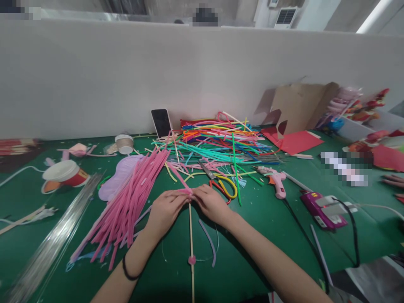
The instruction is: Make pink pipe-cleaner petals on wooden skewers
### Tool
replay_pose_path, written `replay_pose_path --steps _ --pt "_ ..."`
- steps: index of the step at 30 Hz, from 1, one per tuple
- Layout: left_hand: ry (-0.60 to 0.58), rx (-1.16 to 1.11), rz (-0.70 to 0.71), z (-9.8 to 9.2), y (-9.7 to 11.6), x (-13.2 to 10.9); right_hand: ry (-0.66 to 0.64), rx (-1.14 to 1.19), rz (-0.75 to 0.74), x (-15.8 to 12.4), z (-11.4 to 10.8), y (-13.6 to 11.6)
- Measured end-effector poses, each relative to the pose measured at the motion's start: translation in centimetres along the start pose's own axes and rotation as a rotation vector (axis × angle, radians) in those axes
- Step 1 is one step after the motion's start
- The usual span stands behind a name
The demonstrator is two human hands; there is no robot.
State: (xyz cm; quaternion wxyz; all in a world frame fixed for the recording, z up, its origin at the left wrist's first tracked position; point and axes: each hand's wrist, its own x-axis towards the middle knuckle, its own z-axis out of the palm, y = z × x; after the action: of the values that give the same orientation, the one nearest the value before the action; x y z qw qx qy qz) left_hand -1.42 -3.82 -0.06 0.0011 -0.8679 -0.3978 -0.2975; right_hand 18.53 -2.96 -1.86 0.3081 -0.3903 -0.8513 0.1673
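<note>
My left hand point(166, 209) and my right hand point(211, 204) meet at the middle of the green table point(259, 235). Both pinch a pink pipe cleaner point(186, 191) at the top end of a thin wooden stick point(191, 235). The stick runs toward me, and a small pink bit point(192, 260) sits on it lower down. A black band circles my left wrist. A bundle of pink pipe cleaners point(129, 202) lies just left of my left hand. A loose lilac pipe cleaner point(210, 242) curves beside the stick.
A heap of mixed-colour pipe cleaners point(217, 141) lies behind my hands, with scissors point(221, 183) in front of it. A pink glue gun point(276, 181), a magenta device point(322, 208) with black cable, paper cups point(65, 176), metal wires point(53, 240), a phone point(161, 123) and red paper point(292, 141) surround them.
</note>
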Motion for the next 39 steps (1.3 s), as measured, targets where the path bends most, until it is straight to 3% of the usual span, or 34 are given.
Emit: replay_pose_path --steps 4,8,20,25,28,33,39 --pt "0.0 0.022 0.004 -0.1 0.1 0.1 -0.034 -0.152 -0.032 0.1 -0.1 -0.6" --pt "0.042 -0.126 -0.048 0.1 -0.1 0.1 -0.084 -0.287 -0.102 0.2 -0.4 -1.3" --pt "0.098 -0.301 -0.316 -0.1 -0.3 0.3 -0.057 -0.308 -0.083 0.1 -0.1 -1.3" --pt "0.098 -0.394 -0.341 -0.3 0.2 0.7 -0.02 -0.314 -0.044 0.2 0.0 -1.2" --pt "0.052 -0.398 -0.306 -0.4 0.3 0.8 0.02 -0.202 -0.03 0.2 -0.1 -1.4" --pt "0.026 -0.414 -0.261 -0.7 0.3 0.8 0.227 0.197 0.048 0.5 -1.0 -1.9" --pt "0.023 -0.413 -0.241 -0.6 0.5 0.6 0.243 0.349 0.026 0.8 -1.4 -2.4"
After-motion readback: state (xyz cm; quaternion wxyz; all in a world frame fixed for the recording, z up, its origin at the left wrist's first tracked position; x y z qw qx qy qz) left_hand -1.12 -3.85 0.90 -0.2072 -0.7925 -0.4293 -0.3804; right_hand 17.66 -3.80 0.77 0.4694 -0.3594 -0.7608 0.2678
